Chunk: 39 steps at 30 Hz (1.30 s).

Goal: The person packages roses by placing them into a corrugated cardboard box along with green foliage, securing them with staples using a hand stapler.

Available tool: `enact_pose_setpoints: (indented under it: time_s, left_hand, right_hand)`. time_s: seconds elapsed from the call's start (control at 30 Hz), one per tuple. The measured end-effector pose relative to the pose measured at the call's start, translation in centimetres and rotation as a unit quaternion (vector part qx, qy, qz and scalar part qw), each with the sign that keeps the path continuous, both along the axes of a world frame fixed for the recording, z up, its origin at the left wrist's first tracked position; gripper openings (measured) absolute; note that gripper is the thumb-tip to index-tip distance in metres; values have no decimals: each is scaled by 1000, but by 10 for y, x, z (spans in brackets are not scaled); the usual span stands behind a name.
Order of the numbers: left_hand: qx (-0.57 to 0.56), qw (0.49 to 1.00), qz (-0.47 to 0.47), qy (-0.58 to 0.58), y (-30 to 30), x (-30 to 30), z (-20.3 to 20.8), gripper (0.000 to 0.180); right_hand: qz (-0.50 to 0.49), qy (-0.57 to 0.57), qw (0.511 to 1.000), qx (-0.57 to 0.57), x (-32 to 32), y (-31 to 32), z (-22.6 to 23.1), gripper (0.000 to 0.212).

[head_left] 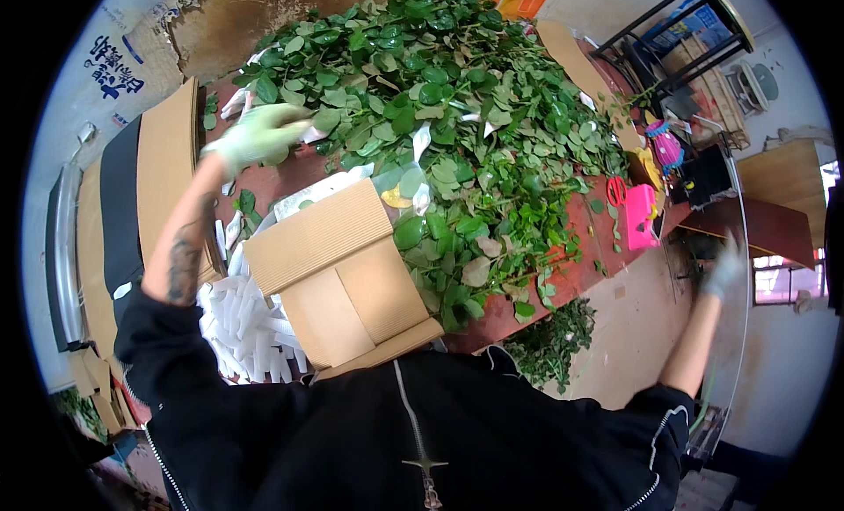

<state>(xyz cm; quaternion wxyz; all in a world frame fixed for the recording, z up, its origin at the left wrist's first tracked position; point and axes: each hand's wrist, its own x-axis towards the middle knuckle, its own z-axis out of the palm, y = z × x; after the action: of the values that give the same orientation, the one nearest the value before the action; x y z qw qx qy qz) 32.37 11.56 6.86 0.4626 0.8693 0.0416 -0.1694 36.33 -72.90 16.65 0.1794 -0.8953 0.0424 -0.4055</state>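
Green leafy stems (475,124) heap across the upper centre of the frame, the gloved left hand (259,137) at their left edge, its grip too blurred to tell. Corrugated cardboard (338,287) lies lower centre beside white tubular pieces (242,326). Far right, the gloved right hand (726,269) (blurred too) is well apart; I cannot tell its grip.

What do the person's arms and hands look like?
The sleeves are black and pushed up. The left arm has a dark tattoo. The left hand wears a pale green glove; the right hand looks pale-gloved too, but blurry.
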Motion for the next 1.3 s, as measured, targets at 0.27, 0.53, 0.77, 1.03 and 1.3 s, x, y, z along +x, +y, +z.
enact_pose_setpoints:
  time_s: [0.27, 0.53, 0.77, 1.03, 1.3]
  left_hand:
    - [414, 894, -165, 36, -198, 134, -27, 67]
    - [428, 900, -80, 18, -181, 151, -105, 48]
    - [372, 925, -51, 52, -142, 162, -30, 40]
    - [272, 957, -74, 63, -144, 161, -4, 40]
    - [288, 949, -53, 117, -121, 149, -30, 31]
  right_hand:
    - [410, 338, 795, -293, 166, 484, -135, 29]
    - [295, 362, 808, -359, 201, 515, -203, 26]
    - [345, 292, 802, -391, 177, 514, -163, 23]
    - [389, 199, 871, -225, 141, 442, -90, 20]
    - [267, -19, 963, 17, 97, 246, 19, 22]
